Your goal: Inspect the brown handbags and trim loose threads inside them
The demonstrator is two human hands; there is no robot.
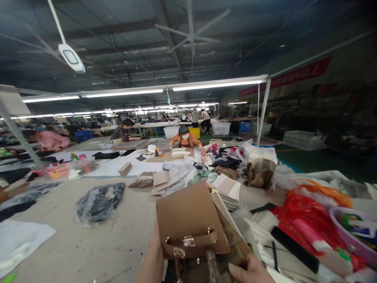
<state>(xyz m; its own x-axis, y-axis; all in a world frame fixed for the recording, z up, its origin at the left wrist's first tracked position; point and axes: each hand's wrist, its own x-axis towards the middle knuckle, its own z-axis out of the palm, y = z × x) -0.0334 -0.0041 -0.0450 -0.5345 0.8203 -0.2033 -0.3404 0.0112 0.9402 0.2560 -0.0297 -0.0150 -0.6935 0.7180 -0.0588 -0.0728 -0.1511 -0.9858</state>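
Note:
A brown handbag (188,216) with a flap, a buckled strap and gold-coloured metal fittings is held up close before me, tilted. My right hand (250,270) grips its lower right side, the thumb lying on the front. On the left, my left hand (157,239) reaches up behind the flap and holds the bag from that side; its fingers are hidden by the bag. Clear wrapping covers a strap or handle (212,265) on the bag's lower front. Just beyond the bag lies a stack of pale, flat pieces (226,190).
A plastic-wrapped dark bundle (101,202) lies on the table (73,251) to the left. At right are a red plastic bag (306,220), a purple basin (353,232) and a long black object (294,249). Across the table, a person in orange (185,139) works.

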